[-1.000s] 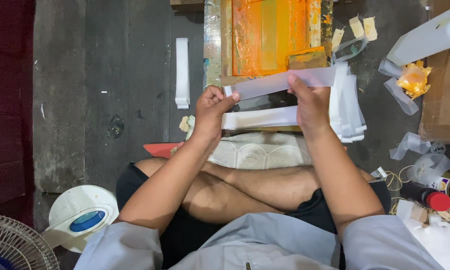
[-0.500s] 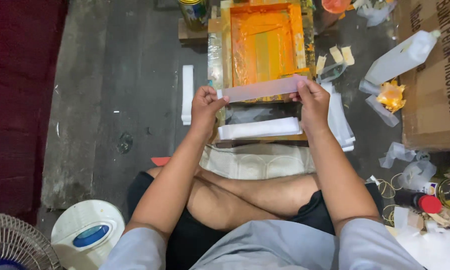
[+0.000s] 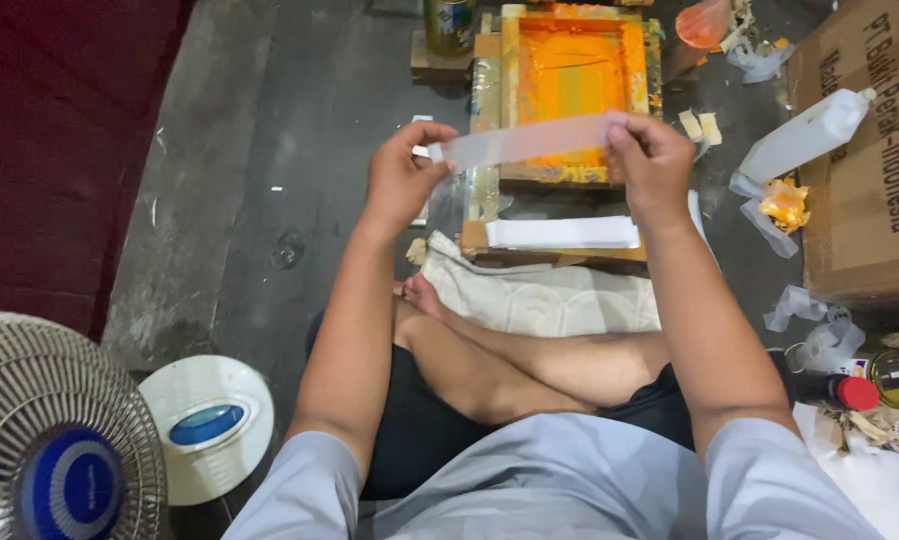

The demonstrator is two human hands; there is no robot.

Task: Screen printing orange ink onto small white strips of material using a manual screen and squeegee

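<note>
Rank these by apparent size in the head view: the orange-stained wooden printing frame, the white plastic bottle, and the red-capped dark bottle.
1. Orange-stained wooden printing frame
2. White plastic bottle
3. Red-capped dark bottle, though partly hidden behind the right arm, so its full size is unsure.

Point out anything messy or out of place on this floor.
Crumpled clear wrappers and an orange-stained scrap litter the floor by the cardboard box. Orange ink smears the wooden screen frame. Both hands hold a pale strip level.

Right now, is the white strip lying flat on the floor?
No, both hands, left hand and right hand, hold the white strip in the air above the orange frame.
</note>
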